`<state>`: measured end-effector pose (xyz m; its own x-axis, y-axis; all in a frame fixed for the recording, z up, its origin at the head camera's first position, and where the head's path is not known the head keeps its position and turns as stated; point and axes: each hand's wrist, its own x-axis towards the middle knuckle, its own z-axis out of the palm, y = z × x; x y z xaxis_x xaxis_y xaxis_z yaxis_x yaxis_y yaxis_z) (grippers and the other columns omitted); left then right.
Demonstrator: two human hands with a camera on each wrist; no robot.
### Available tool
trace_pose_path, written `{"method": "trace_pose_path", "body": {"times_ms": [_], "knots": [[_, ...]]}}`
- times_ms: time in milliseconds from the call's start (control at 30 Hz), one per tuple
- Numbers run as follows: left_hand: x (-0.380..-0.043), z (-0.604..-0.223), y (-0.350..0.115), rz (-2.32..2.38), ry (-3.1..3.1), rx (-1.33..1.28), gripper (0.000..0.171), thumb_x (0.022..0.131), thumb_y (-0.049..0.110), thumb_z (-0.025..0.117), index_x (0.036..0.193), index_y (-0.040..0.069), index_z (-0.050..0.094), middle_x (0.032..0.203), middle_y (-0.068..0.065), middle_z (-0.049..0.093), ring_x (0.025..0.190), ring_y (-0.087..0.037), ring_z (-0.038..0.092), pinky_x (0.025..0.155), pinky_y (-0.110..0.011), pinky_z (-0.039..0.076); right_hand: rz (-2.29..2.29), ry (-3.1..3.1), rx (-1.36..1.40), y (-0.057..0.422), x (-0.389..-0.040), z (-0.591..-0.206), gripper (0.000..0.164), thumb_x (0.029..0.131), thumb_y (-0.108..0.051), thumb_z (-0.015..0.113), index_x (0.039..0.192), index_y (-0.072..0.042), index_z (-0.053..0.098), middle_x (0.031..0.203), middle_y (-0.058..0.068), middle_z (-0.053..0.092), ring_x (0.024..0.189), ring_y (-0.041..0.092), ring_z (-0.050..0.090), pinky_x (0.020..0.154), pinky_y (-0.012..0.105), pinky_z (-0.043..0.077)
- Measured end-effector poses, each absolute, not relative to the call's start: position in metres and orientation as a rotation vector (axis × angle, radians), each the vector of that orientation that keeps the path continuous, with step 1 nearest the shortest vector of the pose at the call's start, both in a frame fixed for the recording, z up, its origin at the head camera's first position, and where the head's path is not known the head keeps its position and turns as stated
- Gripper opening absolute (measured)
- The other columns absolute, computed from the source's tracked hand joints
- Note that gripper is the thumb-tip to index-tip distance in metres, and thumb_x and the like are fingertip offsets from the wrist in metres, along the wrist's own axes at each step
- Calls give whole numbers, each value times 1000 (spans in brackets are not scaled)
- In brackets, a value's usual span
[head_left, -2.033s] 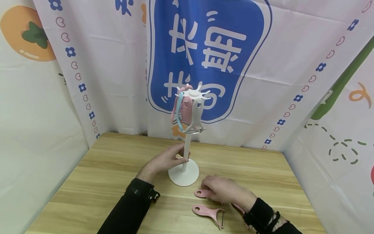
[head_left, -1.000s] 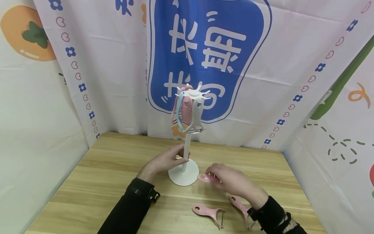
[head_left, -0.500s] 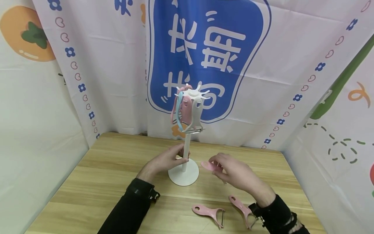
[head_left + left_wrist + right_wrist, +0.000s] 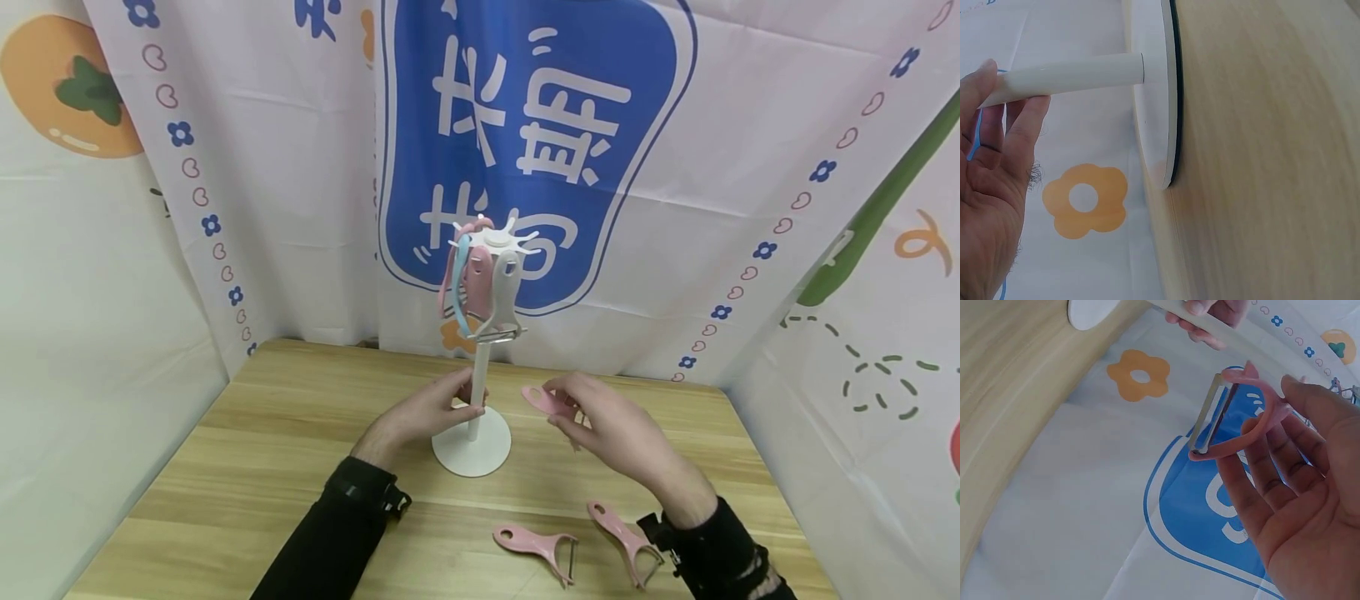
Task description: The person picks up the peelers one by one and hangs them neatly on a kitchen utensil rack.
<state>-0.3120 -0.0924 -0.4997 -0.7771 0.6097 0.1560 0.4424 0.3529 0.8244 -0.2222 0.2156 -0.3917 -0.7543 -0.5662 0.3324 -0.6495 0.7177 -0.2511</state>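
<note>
- Left hand (image 4: 420,412): thumb and fingers closed lightly round the pole of an upright white stand (image 4: 482,362), seemingly steadying it.
- On its star-shaped top hang pink (image 4: 478,279), light-blue (image 4: 458,283) and whitish peelers (image 4: 507,292); right-hand prongs look bare.
- One pink plastic Y-shaped peeler (image 4: 525,540) lies on the wood-grained table (image 4: 187,500).
- A raised pink peeler (image 4: 540,400), apart from the stand: probably being hung. Next calls for lifting it, hole aligned with a bare prong.
- Right hand (image 4: 611,429): pinches that peeler, fingers otherwise loosely spread.
- Another pink peeler (image 4: 613,523) lies nearby.

Black sleeves (image 4: 311,550), black wrist straps (image 4: 363,485)
</note>
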Motion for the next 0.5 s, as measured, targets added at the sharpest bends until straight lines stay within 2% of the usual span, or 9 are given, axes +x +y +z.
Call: {"method": "trace_pose_path", "body": {"times_ms": [267,500], "knots": [[-312,-499,-92,1389,2436,962,26,99,26,70,121,29,57,114,4,68,103,-10,66,89,-34,56,592,-2585,964,215,-223,-378,41,95,-22,76,133,-20,63,107,-13,60,94,0,57,80,29,55],[-311,-498,-92,1396,2429,976,26,99,25,70,121,29,57,113,4,67,103,-11,66,89,-35,57,665,-2501,958,213,-222,-368,42,96,-22,75,136,-16,61,112,-9,62,100,4,60,87,32,56]]}}
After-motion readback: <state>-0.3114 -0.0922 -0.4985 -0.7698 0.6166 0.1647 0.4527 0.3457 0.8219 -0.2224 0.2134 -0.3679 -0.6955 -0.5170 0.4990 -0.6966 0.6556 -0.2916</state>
